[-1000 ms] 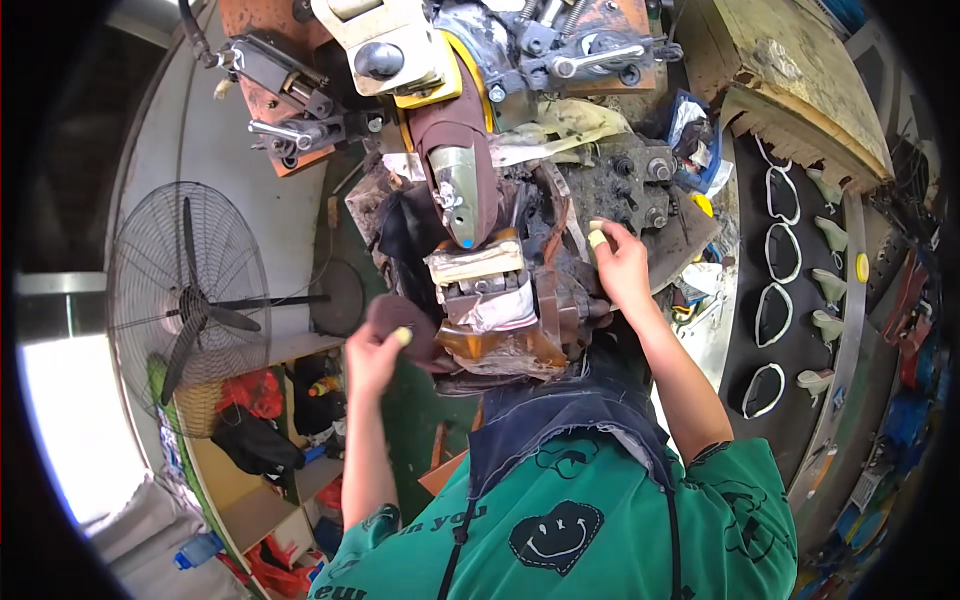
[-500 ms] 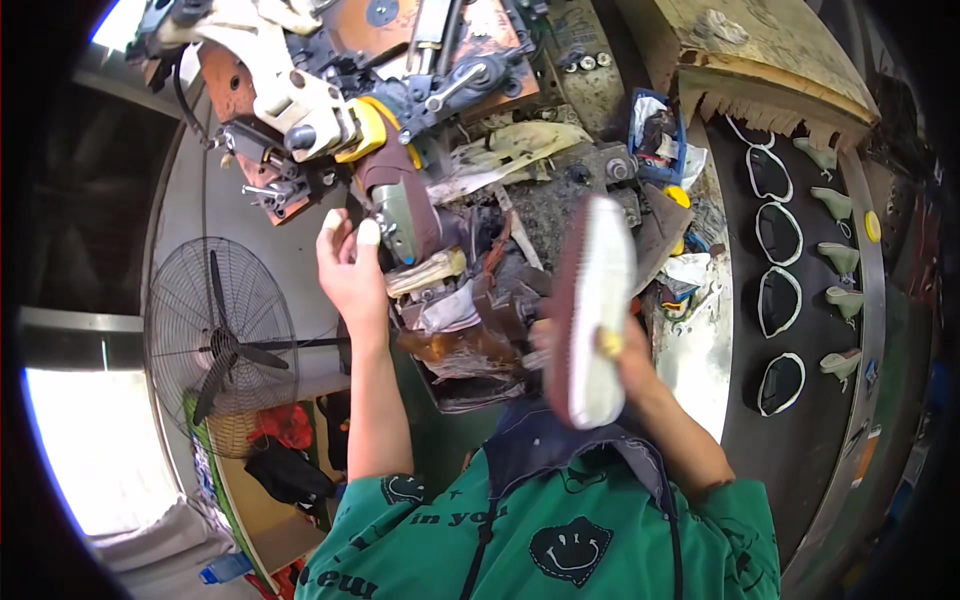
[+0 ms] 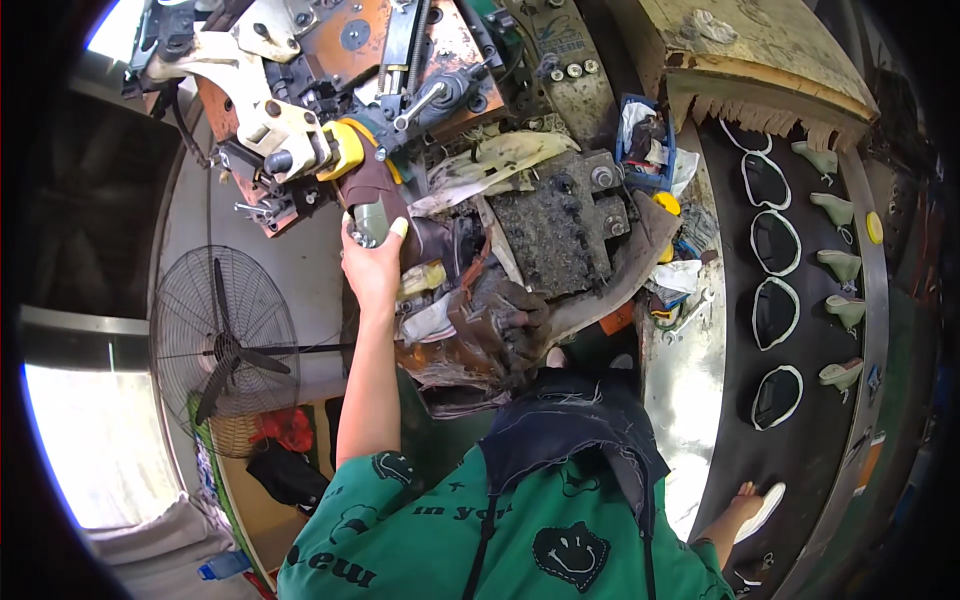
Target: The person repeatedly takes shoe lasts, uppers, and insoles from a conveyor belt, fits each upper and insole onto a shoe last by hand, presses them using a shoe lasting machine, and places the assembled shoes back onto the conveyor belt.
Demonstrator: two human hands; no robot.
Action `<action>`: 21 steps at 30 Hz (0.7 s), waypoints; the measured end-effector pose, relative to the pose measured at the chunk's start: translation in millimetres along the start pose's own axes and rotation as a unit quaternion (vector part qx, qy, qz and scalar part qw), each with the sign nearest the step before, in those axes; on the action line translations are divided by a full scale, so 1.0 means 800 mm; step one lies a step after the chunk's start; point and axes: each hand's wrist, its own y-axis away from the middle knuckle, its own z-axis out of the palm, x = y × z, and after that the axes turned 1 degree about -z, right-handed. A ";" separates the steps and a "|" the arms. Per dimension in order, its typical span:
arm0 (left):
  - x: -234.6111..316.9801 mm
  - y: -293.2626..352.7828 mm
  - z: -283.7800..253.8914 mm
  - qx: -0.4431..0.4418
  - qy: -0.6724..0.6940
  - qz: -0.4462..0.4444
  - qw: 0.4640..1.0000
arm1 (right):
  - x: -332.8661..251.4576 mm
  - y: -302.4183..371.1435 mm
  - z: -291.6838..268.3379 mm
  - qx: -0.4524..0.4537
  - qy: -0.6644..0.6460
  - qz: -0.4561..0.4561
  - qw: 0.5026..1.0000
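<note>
My left hand (image 3: 372, 268) is closed around the green heel end of a shoe last (image 3: 370, 224). A brown shoe upper (image 3: 372, 183) covers the far part of that last. Its far end sits beneath the yellow-edged clamp (image 3: 345, 148) of a machine. Low on the right, my right hand (image 3: 741, 502) grips a shoe (image 3: 764, 512) with a white bottom, held over the black belt (image 3: 690, 420). Only part of this shoe shows, and its far side is hidden.
White-rimmed dark ovals (image 3: 778, 312) and pale green pieces (image 3: 840, 265) line the belt. A blue bin (image 3: 647, 142) stands beside the machine block (image 3: 560, 220). A wooden box (image 3: 770, 60) with a frayed edge juts in above. At left stands a caged fan (image 3: 222, 345).
My right hand has carried the shoe from in front of my chest to the lower right, over the belt. My left hand has closed around the last in the machine.
</note>
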 end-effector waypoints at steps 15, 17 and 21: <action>-0.110 0.093 -0.023 -0.349 0.726 -0.240 0.541 | 0.088 0.460 0.321 -0.676 0.065 -0.146 0.719; -0.098 0.115 -0.009 -0.440 0.756 -0.206 0.438 | 0.068 0.555 0.303 -0.733 0.077 -0.136 0.662; -0.068 0.137 0.013 -0.481 0.755 -0.210 0.394 | 0.042 0.660 0.254 -0.797 0.097 -0.194 0.563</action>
